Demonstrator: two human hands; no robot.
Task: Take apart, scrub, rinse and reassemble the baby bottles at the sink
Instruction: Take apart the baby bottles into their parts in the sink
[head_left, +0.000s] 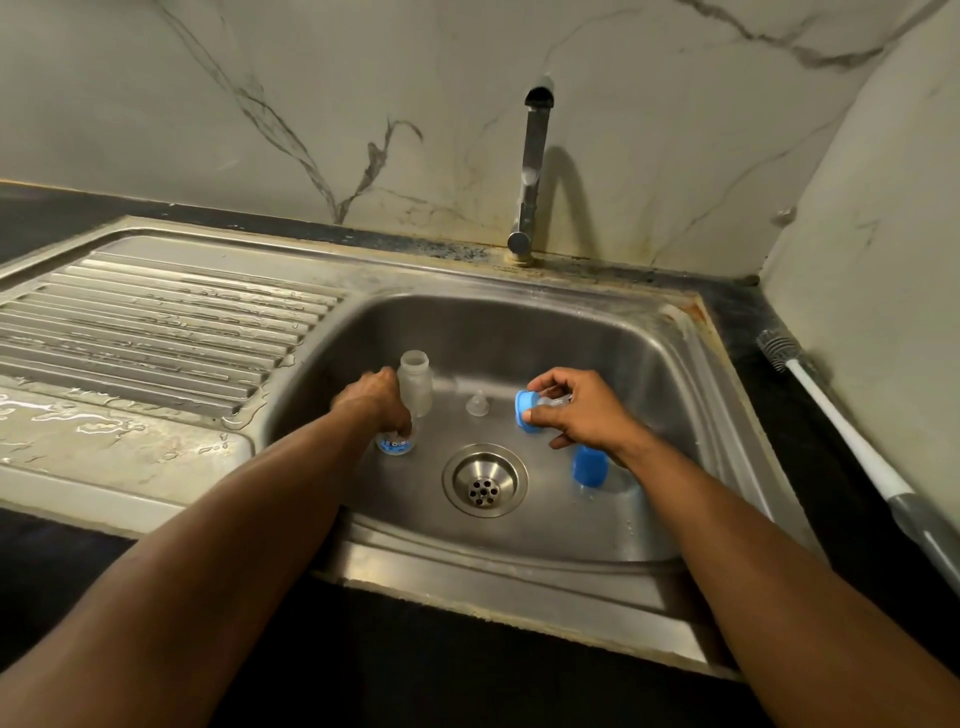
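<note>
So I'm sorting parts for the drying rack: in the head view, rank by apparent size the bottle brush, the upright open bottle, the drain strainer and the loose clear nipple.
Largest to smallest:
1. bottle brush
2. drain strainer and upright open bottle, too alike to rank
3. loose clear nipple

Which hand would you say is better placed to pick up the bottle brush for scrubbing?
Probably the right hand: the bottle brush lies on the counter right of the sink, though it must first release the blue collar. The left hand grips a bottle opposite.
</note>
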